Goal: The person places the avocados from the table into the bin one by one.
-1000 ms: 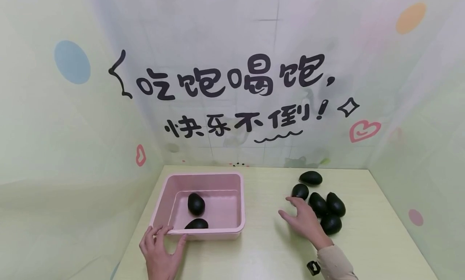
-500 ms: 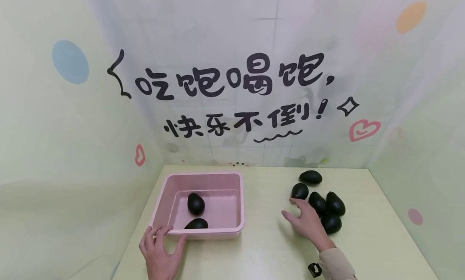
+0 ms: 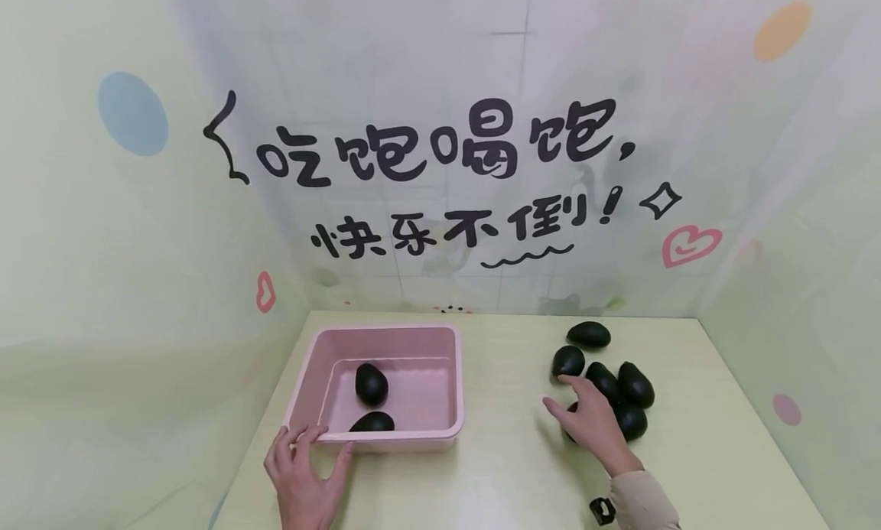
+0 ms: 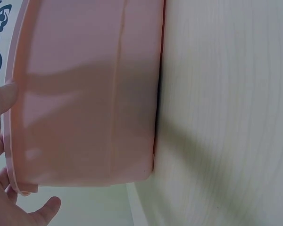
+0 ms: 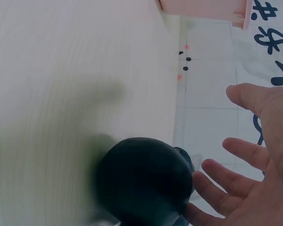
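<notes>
pale wood-grain tabletop [image 3: 502,453] ran back to a printed backdrop [image 3: 427,56] with large black characters across it. six avocados showed on the right side of the table, black or nearly so, smooth, with a dull sheen, some egg-shaped and tapering to a narrow end. the farthest avocado [image 3: 589,335] lay on its side near the back edge; the round-looking avocado [image 3: 567,360] sat just in front of it; three more avocados [image 3: 635,385] were bunched to the right, and the partly hidden avocado [image 3: 570,423] showed only a sliver beneath the right hand [image 3: 593,423]. that hand's fingers were spread, thumb held well apart, above the group; a dark avocado loomed close to the fingertips in the right wrist view, and whether they touched it could not be told. to the left stood a pink rectangular bin [image 3: 425,438], with two avocados inside: the upright-looking avocado [image 3: 372,385] towards its middle, the other avocado [image 3: 372,421] by the near wall, cut off by the rim. the left hand [image 3: 306,476] pinched the bin's near rim at its left corner, fingers over the top, thumb on the outside. between bin and avocados lay a broad stretch of tabletop.
</notes>
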The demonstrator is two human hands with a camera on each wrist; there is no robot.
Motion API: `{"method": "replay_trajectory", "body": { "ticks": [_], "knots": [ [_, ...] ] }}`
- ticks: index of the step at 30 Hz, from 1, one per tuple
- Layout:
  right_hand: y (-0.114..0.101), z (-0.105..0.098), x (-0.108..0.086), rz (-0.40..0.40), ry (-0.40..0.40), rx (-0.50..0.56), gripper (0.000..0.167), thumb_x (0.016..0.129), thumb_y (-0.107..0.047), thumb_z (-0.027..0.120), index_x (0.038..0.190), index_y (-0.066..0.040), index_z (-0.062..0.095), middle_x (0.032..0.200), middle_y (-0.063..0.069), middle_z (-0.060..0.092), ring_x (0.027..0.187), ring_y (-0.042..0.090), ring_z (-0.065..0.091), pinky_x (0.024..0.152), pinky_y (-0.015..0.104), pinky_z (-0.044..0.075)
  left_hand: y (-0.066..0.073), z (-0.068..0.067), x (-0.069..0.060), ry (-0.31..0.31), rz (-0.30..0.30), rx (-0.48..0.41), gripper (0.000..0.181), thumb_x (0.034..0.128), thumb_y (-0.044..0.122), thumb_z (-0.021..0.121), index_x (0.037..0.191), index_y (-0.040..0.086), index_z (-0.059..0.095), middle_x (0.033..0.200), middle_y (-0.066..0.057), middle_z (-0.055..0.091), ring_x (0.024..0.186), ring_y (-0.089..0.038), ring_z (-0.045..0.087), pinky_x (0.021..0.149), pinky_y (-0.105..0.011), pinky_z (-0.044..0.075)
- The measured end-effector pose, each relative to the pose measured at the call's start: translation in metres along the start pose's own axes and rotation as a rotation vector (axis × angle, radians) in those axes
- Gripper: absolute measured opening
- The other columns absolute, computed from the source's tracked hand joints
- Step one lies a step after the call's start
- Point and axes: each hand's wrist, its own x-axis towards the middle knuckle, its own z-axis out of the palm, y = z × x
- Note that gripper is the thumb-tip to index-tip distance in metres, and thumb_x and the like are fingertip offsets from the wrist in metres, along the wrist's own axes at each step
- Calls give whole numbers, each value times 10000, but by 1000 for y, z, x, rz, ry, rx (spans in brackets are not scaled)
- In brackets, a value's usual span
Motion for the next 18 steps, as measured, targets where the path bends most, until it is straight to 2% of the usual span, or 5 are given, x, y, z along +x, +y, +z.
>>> {"method": "replay_trajectory", "body": {
  "ticks": [11,18],
  "knots": [
    [12,1,-4,29,-14,-20,592,970,-347,773,1402,30,626,1447,265,625,1370,457,574,1123,608,500,1,-2,1,-5,3,-4,493,725,171,932,1134,38,691,1323,-247,543,1441,-536,322,1026,-778,378],
    [17,3,-5,30,6,-20,573,967,-322,778,1387,41,636,1433,277,634,1384,479,556,1130,628,488,2,-2,1,-8,0,-3,500,718,176,940,1131,43,691,1332,-241,541,1440,-529,324,1016,-782,386]
  ]
}}
